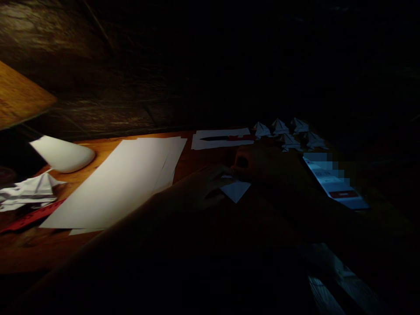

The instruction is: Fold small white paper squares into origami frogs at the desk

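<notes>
A small piece of folded paper (235,190) lies on the dark wooden table, its pointed corner towards me. My left hand (207,189) holds it from the left, fingers reaching over its edge. At the paper's far edge, my right hand (252,164) is curled, with thumb and finger pinched against it. Dim light hides most of the fingertips. Just beyond the hands, a knife with a red handle (241,137) rests on small cut sheets of paper (201,133). Several folded paper figures (289,141) stand to the right of the knife.
Large white sheets (121,183) lie to the left, beside a white lamp base (64,153). A crumpled printed paper (31,192) and a red strip (33,216) sit at the far left. A lit phone (333,181) lies on the right. Behind the table rises a dark wall (131,87).
</notes>
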`<state>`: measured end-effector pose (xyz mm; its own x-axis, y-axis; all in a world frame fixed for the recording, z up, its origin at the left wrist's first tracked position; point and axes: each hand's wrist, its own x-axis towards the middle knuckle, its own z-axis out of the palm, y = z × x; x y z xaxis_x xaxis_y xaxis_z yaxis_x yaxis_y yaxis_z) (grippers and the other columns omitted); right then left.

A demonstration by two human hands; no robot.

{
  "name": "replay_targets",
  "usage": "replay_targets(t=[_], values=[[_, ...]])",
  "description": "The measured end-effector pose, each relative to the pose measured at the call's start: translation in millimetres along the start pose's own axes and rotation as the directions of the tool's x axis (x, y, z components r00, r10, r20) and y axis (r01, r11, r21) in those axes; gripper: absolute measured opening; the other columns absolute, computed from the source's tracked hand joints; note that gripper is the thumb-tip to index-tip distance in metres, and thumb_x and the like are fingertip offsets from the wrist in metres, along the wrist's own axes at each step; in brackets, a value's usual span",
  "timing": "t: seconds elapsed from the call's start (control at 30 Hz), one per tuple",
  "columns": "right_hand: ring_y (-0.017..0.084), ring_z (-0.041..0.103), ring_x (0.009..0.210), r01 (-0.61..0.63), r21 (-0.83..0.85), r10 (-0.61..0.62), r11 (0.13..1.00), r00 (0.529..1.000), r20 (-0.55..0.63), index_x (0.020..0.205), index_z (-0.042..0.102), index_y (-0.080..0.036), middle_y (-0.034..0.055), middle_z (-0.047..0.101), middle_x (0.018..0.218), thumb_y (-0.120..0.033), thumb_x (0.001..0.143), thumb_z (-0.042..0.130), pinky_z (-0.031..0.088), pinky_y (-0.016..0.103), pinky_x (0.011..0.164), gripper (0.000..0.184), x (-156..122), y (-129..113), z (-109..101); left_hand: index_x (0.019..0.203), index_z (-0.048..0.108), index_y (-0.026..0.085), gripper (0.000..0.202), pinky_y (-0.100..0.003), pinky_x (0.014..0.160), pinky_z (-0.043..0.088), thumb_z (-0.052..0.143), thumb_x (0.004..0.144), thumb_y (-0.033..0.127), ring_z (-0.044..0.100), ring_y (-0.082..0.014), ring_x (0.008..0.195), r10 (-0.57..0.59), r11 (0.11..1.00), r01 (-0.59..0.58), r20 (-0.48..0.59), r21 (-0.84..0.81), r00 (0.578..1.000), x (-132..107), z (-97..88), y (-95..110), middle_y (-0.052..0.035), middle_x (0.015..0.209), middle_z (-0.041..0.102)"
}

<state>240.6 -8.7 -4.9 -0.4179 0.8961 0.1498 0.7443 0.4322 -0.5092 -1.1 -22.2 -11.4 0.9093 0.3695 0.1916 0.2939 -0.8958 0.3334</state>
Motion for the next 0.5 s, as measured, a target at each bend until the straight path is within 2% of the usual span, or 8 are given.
replay_targets(t=[0.27,0.4,0.5], values=[[0.017,0.06,0.079,0.063,0.004,-0.063,0.998,0.996,0.064,0.087,0.072,-0.017,0.0074,0.07,0.095,-0.027,0.091,0.063,0.041,0.03,0.07,0.014,-2,4,-14,0.148,0.05,0.027,0.055,-0.049,0.113,0.047,0.061,0.095,0.023,0.048,-0.0292,0.134,-0.048,0.999,0.048,0.029,-0.001,0.998,-2,-1.9,2,-0.0117,0.145,0.047],[0.018,0.059,0.078,0.078,-0.048,-0.074,0.996,0.994,0.076,0.087,0.072,-0.019,0.0076,0.07,0.097,-0.033,0.089,0.066,0.042,0.031,0.07,0.016,-4,3,-18,0.147,0.051,0.027,0.052,-0.053,0.113,0.046,0.06,0.096,0.026,0.047,-0.0309,0.133,-0.048,0.997,0.046,0.025,0.063,0.999,-3,-0.8,0,-0.0125,0.143,0.047],[0.019,0.06,0.078,0.068,-0.063,-0.063,0.996,0.995,0.076,0.083,0.071,-0.018,0.0083,0.07,0.095,-0.03,0.085,0.068,0.042,0.032,0.068,0.013,-3,6,-14,0.148,0.05,0.027,0.054,-0.055,0.114,0.044,0.062,0.096,0.028,0.045,-0.0327,0.137,-0.053,0.995,0.052,0.013,0.085,0.999,-3,0.4,-1,-0.013,0.149,0.043]])
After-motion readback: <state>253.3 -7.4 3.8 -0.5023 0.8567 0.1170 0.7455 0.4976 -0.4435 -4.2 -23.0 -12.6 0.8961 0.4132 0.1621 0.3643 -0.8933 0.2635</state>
